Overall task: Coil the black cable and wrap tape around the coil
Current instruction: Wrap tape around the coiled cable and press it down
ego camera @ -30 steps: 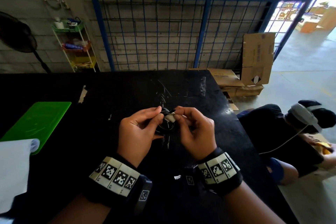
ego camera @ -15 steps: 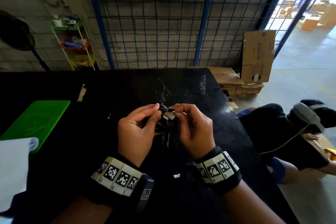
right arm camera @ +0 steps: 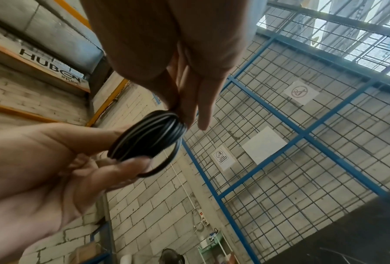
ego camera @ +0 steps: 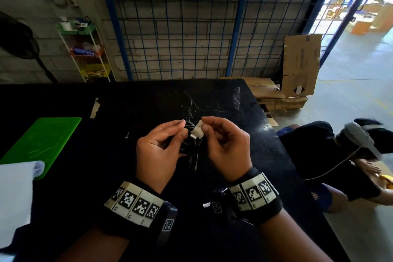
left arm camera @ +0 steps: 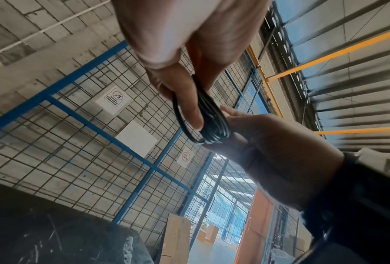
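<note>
Fig. Taping a coiled cable, both hands raised above the black table point(ego camera: 244, 112).

L to R: left hand point(ego camera: 158, 151) pinches the near-left arc of the black cable coil point(ego camera: 190, 141) betw. thumb and curled fingers point(left arm camera: 189, 110); thumb pad lies across the bundled turns, per left wrist view. One turn sags loose just outside the bundle on the thumb side. Coil hangs betw. the two hands, clear of the table.

Tape point(ego camera: 197, 132): short pale strip, sitting on the coil's far-right arc, directly at the right fingertips. How far round the bundle it goes: cannot tell.

Right hand point(ego camera: 226, 149) pinches the tape and the coil arc under it, thumb against forefinger; remaining fingers point(right arm camera: 203, 100) lie together, extended past the coil, per right wrist view.

Handling (judged): cable is light, springy, smooth-jacketed, so turns likely to fan out if the pinch relaxes, and the loose turn needs tucking in before the tape closes. Best hold is across all turns at once, close beside the tape. Tape is thin and limp, likely to stick to skin or itself; hold by its free end only.
</note>
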